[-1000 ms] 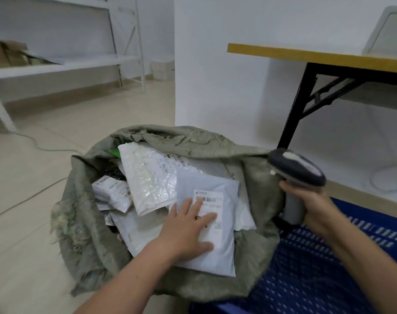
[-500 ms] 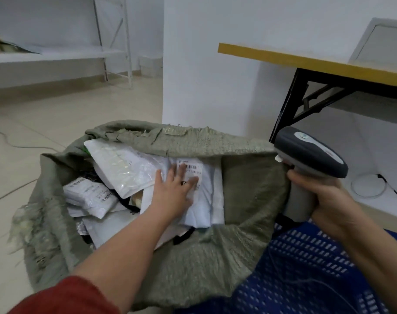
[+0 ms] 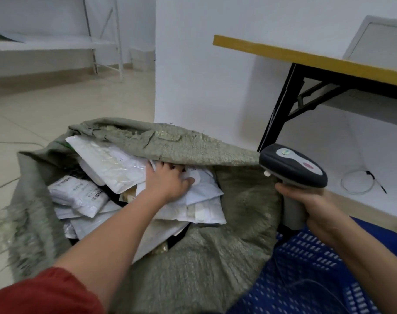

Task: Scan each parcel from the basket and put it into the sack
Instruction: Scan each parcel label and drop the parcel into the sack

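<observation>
A grey-green woven sack [image 3: 204,268] lies open on the floor, stuffed with several white and grey parcels. My left hand [image 3: 168,181] reaches deep into it and presses flat on a pale grey parcel [image 3: 207,189]; its fingertips are hidden under the sack's far rim. A wrapped white parcel [image 3: 79,196] lies at the sack's left side. My right hand [image 3: 310,209] grips the handle of a dark grey barcode scanner [image 3: 292,165], upright beside the sack's right edge. The blue perforated basket [image 3: 306,273] sits at lower right; its contents are out of view.
A yellow-edged table [image 3: 306,57] on black folding legs [image 3: 276,114] stands behind the scanner. A white wall corner rises just beyond the sack. A coiled cable [image 3: 357,183] lies on the floor under the table. White shelving [image 3: 57,43] stands at far left.
My left hand has pushed the pale grey parcel from the sack's near side deeper in, under the far rim. The scanner in my right hand has stayed beside the sack.
</observation>
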